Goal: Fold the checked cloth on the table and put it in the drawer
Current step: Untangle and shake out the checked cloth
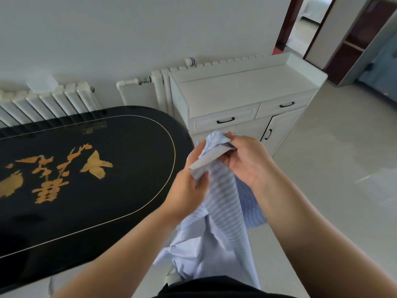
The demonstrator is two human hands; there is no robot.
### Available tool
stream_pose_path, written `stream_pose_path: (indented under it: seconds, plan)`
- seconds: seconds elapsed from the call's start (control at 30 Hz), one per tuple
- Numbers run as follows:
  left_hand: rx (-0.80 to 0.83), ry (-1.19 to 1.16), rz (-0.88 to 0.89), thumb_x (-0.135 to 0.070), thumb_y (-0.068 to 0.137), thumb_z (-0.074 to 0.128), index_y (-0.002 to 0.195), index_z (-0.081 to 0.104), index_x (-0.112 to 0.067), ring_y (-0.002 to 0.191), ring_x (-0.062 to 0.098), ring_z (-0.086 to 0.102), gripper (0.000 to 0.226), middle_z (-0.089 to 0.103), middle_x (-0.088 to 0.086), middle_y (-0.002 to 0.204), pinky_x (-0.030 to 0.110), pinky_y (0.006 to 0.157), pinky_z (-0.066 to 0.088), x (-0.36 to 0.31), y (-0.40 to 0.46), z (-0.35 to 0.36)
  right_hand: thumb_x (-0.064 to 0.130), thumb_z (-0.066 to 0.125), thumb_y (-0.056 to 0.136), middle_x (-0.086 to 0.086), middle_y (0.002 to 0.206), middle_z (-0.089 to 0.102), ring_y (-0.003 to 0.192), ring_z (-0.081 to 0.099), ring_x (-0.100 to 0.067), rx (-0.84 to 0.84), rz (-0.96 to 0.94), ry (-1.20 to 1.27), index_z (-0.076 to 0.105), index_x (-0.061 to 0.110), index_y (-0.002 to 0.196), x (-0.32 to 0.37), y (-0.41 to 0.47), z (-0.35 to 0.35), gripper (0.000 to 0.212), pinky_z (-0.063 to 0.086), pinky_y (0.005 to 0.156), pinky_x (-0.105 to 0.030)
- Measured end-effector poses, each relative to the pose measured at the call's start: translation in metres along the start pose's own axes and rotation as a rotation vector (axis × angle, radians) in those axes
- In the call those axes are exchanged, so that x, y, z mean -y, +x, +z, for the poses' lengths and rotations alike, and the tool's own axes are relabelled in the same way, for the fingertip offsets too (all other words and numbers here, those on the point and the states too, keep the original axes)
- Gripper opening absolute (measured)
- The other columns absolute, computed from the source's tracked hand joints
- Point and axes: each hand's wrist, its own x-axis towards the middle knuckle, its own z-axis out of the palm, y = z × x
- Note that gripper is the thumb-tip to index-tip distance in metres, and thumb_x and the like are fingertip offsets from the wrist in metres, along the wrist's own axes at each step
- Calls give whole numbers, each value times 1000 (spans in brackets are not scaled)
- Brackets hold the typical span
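A light blue checked cloth [223, 211], shaped like a shirt, hangs in the air in front of me, off the table. My left hand [189, 186] grips it near its stiff top edge. My right hand [247, 160] pinches the same upper part just to the right. The rest of the cloth drapes down towards my waist. The black oval table [86, 168] with gold bird designs lies to the left with nothing on it. A white cabinet [242, 93] stands beyond my hands; its left drawer [223, 121] and right drawer [285, 105] are both shut.
White radiators [53, 100] line the wall behind the table and the cabinet. Pale floor tiles [333, 158] spread out to the right of the cabinet. A doorway with a dark frame [287, 24] opens at the top right.
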Motion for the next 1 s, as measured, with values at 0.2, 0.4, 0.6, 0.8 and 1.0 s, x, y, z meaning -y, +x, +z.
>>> stream_pose_path:
  seconds: [0.2,0.4,0.6,0.8,1.0]
  plan:
    - [-118,-81,-198,-2,91,54,79,64,-31,77,-2,60,33,63,-15,80,10,72,45,-13,25,-23,-7,52,83,-7,104,68,99,64,-15,358,25,-421,64,15,108,12,-8,-16,35,50,83,-28]
    - [245,-23,-202,-7,86,63,81,70,-13,68,7,54,10,64,-1,72,27,68,47,-22,32,-44,33,71,79,9,95,42,89,48,-11,-90,-336,-1417,63,28,91,3,-14,-18,15,34,75,-25]
    - [626,-507,-458,7,92,54,120,61,-3,103,30,66,30,66,18,114,36,87,57,-7,24,-72,33,68,83,7,92,48,86,54,-14,-238,-473,-1291,65,15,74,3,-7,-30,21,37,64,-17]
    - [627,-796,-550,12,93,45,142,44,-12,114,33,58,55,55,21,133,40,94,51,17,15,-80,21,60,89,12,100,65,96,59,-12,-181,-586,-1200,71,13,88,5,-8,-37,14,41,76,-16]
    - [116,-354,-394,-2,95,52,130,50,-34,86,30,71,48,73,18,94,39,77,59,1,24,-74,28,48,90,13,67,56,62,51,-2,-147,-629,-1155,48,26,67,-4,-15,-33,23,34,55,-9]
